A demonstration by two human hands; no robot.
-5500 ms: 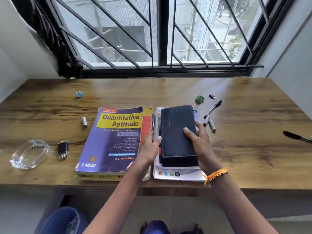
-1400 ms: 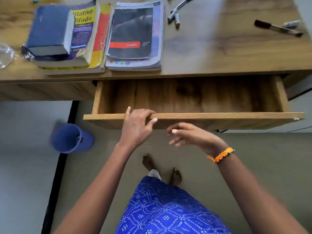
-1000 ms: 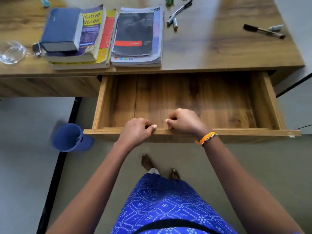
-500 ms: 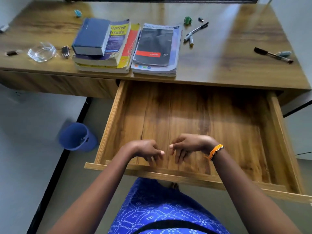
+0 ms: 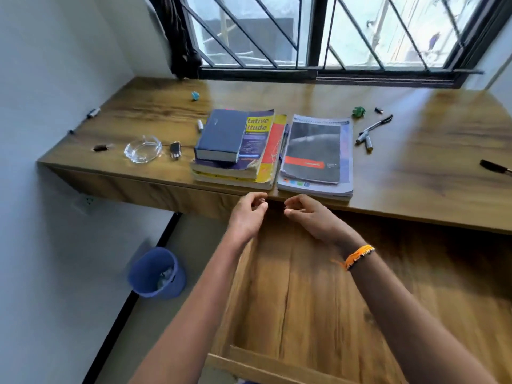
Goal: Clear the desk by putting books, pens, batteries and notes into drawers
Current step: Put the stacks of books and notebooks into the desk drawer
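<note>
The desk [image 5: 415, 173] runs wall to wall under the window [image 5: 318, 31], its front edge crossing just above both hands. Below it the drawer [image 5: 318, 300] stands pulled far out, its bare wooden floor wide and free, its near rim at the bottom of the view. To the left on the floor sits a blue bin [image 5: 155, 273]. On the desk, a pile of books [image 5: 238, 151] with a dark blue book [image 5: 221, 134] on top lies beside a second pile topped by a grey booklet [image 5: 313, 153], both touching the front edge, just beyond the hands. The left hand [image 5: 248, 214] and right hand [image 5: 307, 217] hover over the drawer's back, close together, fingers loosely curled, holding nothing. Pens [image 5: 371, 131] lie right of the books; a glass dish [image 5: 142, 148] and a battery [image 5: 200, 125] lie left
</note>
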